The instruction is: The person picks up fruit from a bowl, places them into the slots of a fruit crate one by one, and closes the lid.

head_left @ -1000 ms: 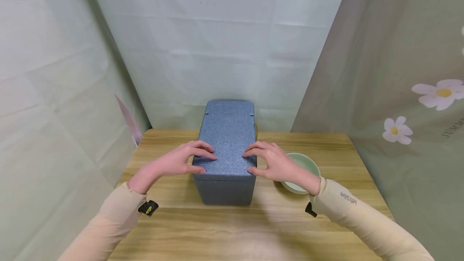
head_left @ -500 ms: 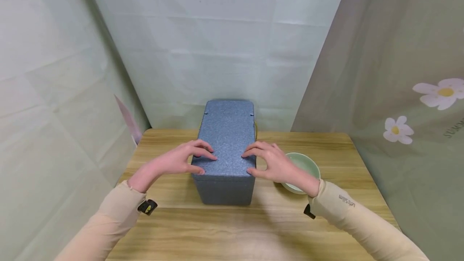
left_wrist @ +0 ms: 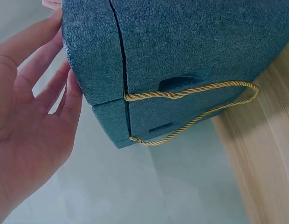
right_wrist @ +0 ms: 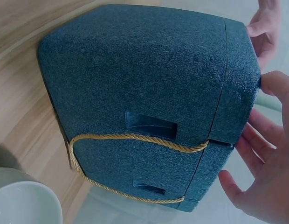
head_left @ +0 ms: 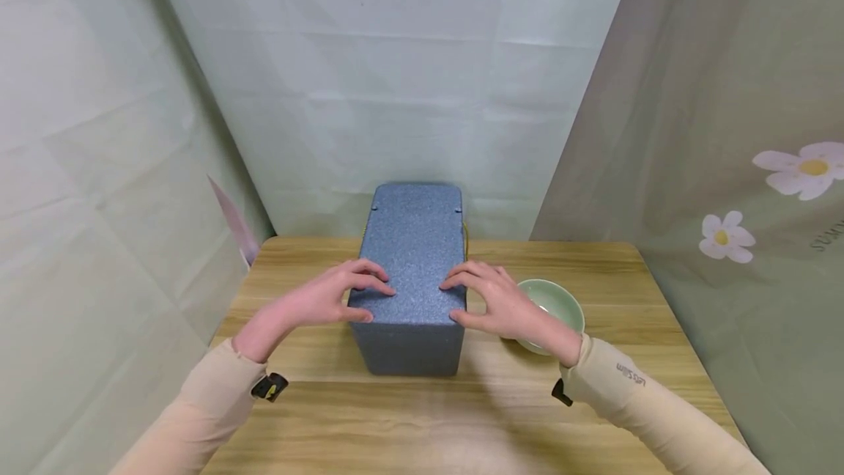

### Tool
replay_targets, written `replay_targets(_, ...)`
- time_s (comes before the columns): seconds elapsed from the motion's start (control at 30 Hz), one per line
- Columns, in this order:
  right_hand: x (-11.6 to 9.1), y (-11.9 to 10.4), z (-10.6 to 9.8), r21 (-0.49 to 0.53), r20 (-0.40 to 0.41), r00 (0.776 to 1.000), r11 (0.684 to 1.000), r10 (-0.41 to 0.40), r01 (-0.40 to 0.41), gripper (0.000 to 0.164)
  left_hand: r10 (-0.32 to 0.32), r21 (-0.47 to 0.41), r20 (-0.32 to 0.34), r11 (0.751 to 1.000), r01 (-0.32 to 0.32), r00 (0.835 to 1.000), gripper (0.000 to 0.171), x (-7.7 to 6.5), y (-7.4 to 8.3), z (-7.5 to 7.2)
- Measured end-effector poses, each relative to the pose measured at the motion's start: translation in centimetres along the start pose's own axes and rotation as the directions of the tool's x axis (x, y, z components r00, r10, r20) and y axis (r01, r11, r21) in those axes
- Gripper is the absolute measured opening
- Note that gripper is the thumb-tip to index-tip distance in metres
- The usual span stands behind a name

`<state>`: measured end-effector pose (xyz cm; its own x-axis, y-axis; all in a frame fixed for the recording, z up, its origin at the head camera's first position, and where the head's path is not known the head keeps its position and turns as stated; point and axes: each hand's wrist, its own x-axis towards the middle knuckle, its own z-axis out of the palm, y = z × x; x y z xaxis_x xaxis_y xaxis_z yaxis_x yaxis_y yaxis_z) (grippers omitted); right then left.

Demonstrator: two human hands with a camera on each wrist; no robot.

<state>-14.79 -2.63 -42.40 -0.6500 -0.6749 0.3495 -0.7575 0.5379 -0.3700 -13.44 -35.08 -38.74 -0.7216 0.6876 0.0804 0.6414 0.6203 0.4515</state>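
A blue-grey foam cooler box (head_left: 410, 352) stands on the table with its lid (head_left: 412, 240) on. My left hand (head_left: 332, 295) touches the left front part of the lid with thumb and fingertips. Opposite it, my right hand (head_left: 497, 303) touches the right front part, its fingers spread and bent loosely. Both wrist views show the thin seam between lid and box. A twisted gold rope (left_wrist: 196, 90) hangs from one side, beside recessed slots. A matching gold rope (right_wrist: 135, 136) loops along the other side. Neither hand grips anything.
A pale green bowl (head_left: 557, 303) sits on the wooden table (head_left: 422, 431) right of the box, partly hidden behind the right wrist. Pale curtains (head_left: 409, 94) enclose the back and sides; the right one bears printed white flowers (head_left: 725, 237).
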Motion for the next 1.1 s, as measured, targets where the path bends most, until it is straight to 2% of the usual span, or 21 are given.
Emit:
replay_targets(0.17,-0.1,0.1,0.1,0.015,-0.007,1.000,1.000,0.011,-0.011,0.035,0.012,-0.007,-0.009,1.000,-0.012,1.000,0.042,0.1,-0.2,0.1)
replay_targets(0.43,-0.4,0.1,0.4,0.022,0.015,0.999,0.999,0.029,-0.030,0.036,0.029,0.001,0.015,1.000,-0.029,0.999,0.042,0.1,-0.3,0.2)
replay_targets(0.63,-0.2,0.0,0.4,-0.020,-0.026,1.000,1.000,-0.010,0.010,0.035,0.081,0.016,0.038,0.997,-0.082,0.996,0.041,0.6,-0.5,-0.6)
replay_targets(0.8,0.1,0.2,0.5,-0.022,-0.058,0.998,0.999,-0.037,0.036,0.034,0.095,0.032,0.049,0.995,-0.097,0.994,0.041,0.8,-0.8,-1.1)
replay_targets(0.93,0.1,0.4,0.4,0.069,-0.070,0.997,0.997,-0.026,0.031,0.032,0.106,0.056,0.013,0.993,-0.107,0.994,0.039,0.5,-1.0,-1.0)
replay_targets(1.1,-0.7,0.7,-0.4,0.204,-0.111,0.994,0.979,0.002,0.021,0.033,0.150,0.100,-0.081,0.985,-0.142,0.985,0.039,-0.7,-1.3,-0.8)
